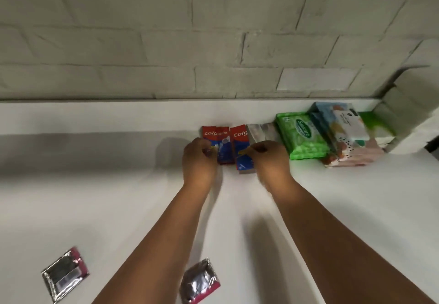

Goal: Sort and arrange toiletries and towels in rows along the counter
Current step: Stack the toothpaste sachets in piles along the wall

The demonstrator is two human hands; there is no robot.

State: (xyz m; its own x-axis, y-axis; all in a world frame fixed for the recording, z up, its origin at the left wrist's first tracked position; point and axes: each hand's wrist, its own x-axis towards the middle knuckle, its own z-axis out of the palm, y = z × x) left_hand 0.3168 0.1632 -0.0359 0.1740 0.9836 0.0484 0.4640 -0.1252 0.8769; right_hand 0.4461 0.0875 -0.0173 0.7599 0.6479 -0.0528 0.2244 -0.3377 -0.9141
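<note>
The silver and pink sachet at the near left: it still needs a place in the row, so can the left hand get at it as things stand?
Probably yes. The sachet lies alone on bare counter, nothing over it, but the left hand first has to let go of the toothpaste box.

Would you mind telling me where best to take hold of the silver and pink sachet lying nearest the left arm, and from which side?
The silver and pink sachet lies flat on the counter, so probably pinch it at an edge rather than across its face. Its upper right corner looks slightly lifted, and that side is bare counter; coming from above right seems easiest, likely with the right hand.
</note>
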